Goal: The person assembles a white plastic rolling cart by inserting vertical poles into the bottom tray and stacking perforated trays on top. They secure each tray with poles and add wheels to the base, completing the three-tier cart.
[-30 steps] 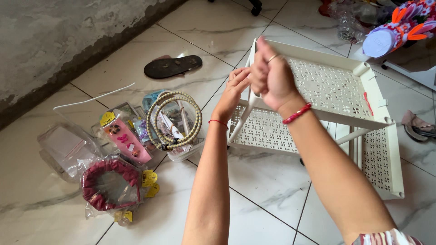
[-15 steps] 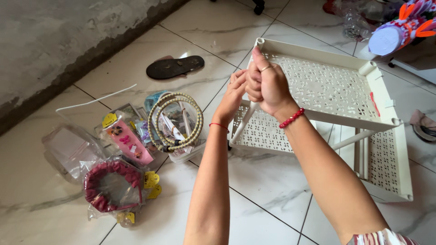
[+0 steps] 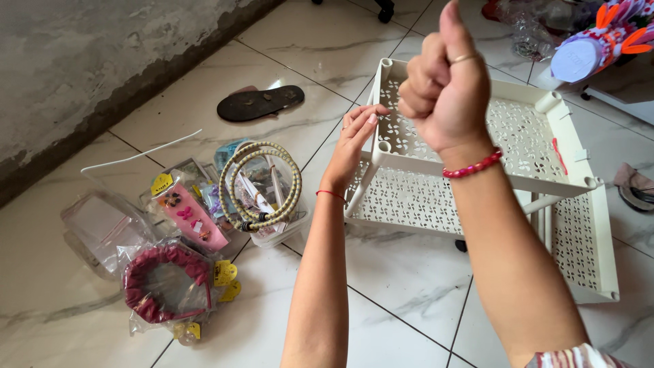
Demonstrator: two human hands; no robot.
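The cream perforated plastic rack (image 3: 518,146) lies tipped on its side on the tiled floor (image 3: 409,286), centre-right; L hand (image 3: 357,140) has its fingertips touching the near-left corner post, fingers extended, grip not confirmed. R hand (image 3: 446,85) is raised above the rack, clenched into a fist w/ thumb up, holding nothing visible; red bead bracelet (image 3: 473,165) at the wrist. Left of the rack: packaged beaded hoops (image 3: 262,184), red headband in plastic wrap (image 3: 167,283), dark sandal (image 3: 261,102) farther off.
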